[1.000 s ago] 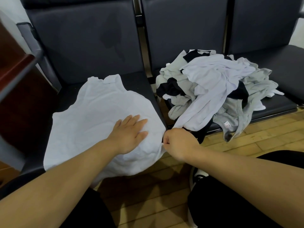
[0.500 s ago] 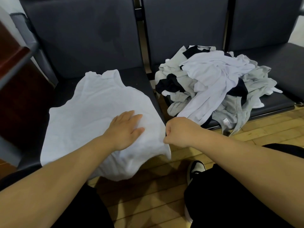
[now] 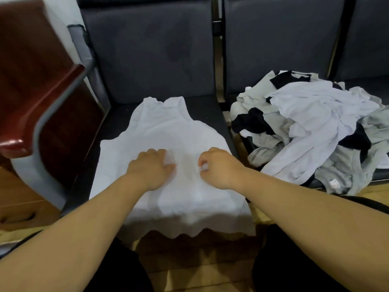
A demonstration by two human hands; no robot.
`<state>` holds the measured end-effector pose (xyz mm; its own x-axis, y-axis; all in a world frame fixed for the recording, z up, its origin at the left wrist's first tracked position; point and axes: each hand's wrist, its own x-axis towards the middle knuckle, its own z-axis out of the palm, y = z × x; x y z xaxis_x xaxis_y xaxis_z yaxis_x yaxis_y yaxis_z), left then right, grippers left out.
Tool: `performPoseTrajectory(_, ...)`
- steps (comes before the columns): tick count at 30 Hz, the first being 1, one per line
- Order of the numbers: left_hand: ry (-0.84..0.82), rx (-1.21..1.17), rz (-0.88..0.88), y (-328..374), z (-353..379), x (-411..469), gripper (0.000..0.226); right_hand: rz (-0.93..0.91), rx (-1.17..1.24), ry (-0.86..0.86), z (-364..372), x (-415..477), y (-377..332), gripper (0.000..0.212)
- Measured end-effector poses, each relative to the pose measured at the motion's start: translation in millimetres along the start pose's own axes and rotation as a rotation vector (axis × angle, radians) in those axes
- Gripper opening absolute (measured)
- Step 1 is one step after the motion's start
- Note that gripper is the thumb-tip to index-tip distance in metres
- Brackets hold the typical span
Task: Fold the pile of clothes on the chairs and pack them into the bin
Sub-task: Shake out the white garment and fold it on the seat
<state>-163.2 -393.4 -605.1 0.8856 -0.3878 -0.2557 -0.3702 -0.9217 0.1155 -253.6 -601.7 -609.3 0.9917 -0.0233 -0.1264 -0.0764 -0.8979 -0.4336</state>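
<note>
Left hand [image 3: 150,168]: palm down on the white sleeveless cotton shirt [image 3: 168,131], fingers lightly bent, thumb out to the side, pressing the cloth near the garment's middle. Right hand [image 3: 220,168]: fingers curled in, pinching a small fold of the same shirt between thumb and fingertips, just beside the left hand.

The shirt lies spread flat on the seat of the dark grey padded chair [image 3: 147,49], neck towards the backrest, its hem hanging over the seat's front edge. The loose pile of white, grey and black clothes [image 3: 315,127] sits unfolded on the seat of the neighbouring grey chair [image 3: 273,39] to the right, some pieces trailing over its front edge.

A reddish-brown wooden armrest [image 3: 42,81] stands at the left. Light wooden plank floor [image 3: 200,275] below
</note>
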Motion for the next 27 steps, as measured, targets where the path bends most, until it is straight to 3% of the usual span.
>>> performPoseTrajectory(6, 0.013, -0.111, -0.114, -49.0, -32.4, 34.9, 0.054, -0.006, 0.017, -0.046, 6.5, 85.3, -30.3, 0.033)
performPoseTrajectory(9, 0.032, -0.142, -0.180, -66.5, -50.3, 69.4, 0.043, 0.035, 0.030, -0.001, 1.1, 136.2, -38.0, 0.025)
performPoseTrajectory(12, 0.062, -0.329, -0.227, -83.9, -64.2, 116.6, 0.044, 0.145, 0.077, 0.080, -12.8, 194.1, -41.1, 0.027)
performPoseTrajectory(16, 0.187, -0.458, -0.292, -102.9, -77.9, 188.2, 0.058, 0.416, 0.140, 0.176, -34.3, 267.9, -33.5, 0.058)
performPoseTrajectory(20, 0.154, -0.672, -0.339, -100.6, -88.1, 260.4, 0.091, 0.603, 0.344, 0.117, -48.6, 328.9, -23.9, 0.091)
performPoseTrajectory(22, 0.124, -0.706, -0.362, -96.1, -94.5, 285.6, 0.079, 0.594, 0.316, 0.055, -52.3, 347.2, -23.4, 0.075)
performPoseTrajectory(25, 0.082, -0.589, -0.354, -90.5, -94.5, 309.0, 0.035, 0.556, 0.243, 0.020, -60.0, 358.0, -34.3, 0.022)
performPoseTrajectory(27, 0.068, -0.648, -0.381, -87.0, -100.6, 314.4, 0.029, 0.522, 0.212, -0.009, -71.1, 355.1, -46.4, 0.023)
